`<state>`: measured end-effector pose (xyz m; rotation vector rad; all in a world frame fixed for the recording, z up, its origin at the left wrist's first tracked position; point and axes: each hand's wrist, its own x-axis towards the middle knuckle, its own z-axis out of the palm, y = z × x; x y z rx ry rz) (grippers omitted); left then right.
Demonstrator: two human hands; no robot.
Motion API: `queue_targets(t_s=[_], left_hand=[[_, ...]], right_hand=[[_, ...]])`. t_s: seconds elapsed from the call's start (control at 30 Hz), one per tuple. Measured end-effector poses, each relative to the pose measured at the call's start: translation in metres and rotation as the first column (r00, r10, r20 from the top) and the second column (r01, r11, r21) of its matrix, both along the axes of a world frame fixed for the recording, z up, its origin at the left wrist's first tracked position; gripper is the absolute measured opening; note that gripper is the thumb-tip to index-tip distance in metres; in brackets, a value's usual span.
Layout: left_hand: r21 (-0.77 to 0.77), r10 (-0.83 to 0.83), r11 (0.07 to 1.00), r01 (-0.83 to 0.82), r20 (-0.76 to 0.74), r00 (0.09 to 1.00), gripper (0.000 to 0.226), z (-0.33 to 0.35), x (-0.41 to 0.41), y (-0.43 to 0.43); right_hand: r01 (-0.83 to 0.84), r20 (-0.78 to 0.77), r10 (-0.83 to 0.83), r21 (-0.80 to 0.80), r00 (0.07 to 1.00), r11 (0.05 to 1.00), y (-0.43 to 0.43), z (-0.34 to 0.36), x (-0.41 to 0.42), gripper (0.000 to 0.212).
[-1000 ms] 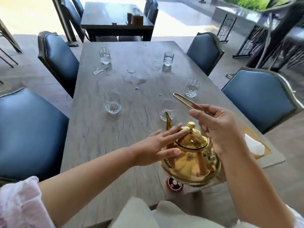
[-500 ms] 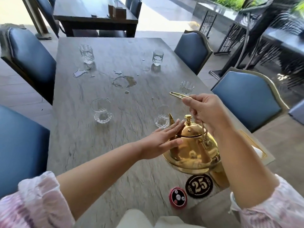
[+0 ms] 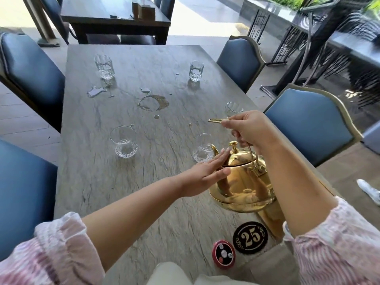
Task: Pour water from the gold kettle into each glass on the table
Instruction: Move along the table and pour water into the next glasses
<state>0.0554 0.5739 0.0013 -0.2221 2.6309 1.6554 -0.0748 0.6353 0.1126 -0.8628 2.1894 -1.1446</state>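
The gold kettle [image 3: 243, 184] hangs just above the grey table [image 3: 102, 192] near its right edge. My right hand [image 3: 249, 130] is closed on its thin handle. My left hand [image 3: 205, 173] lies flat with fingers straight, pressing the kettle's lid and side. The spout points at the nearest glass [image 3: 202, 149]. Several more clear glasses stand around: one at mid left [image 3: 124, 144], one far left [image 3: 104, 66], one far right [image 3: 196, 70], and one [image 3: 233, 108] partly hidden behind my right hand.
Puddles and a wet ring [image 3: 153, 102] mark the table's middle. A round "25" plaque [image 3: 250, 237] and a red call button [image 3: 223, 254] lie at the near edge. Blue chairs [image 3: 308, 122] line both sides. A dark table [image 3: 115, 15] stands behind.
The kettle has risen and moved a little away from me toward the nearest glass, uncovering the "25" plaque. Both hands kept their hold. The camera shifted.
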Motion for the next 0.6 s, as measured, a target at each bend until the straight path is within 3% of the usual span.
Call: queue_targets(t_s=[0.37, 0.6], left_hand=[[0.053, 0.017, 0.998, -0.017, -0.004, 1.000, 0.072, 0.0063, -0.0019, 0.0045], [0.051, 0.019, 0.999, -0.019, 0.000, 1.000, 0.079, 0.0073, -0.0060, 0.0052]], right_hand=[[-0.059, -0.030, 0.062, 0.085, 0.998, 0.995, -0.0032, 0.0073, -0.0042, 0.027], [-0.076, -0.047, 0.082, 0.117, 0.995, 0.990, -0.0045, 0.0088, -0.0077, 0.027]])
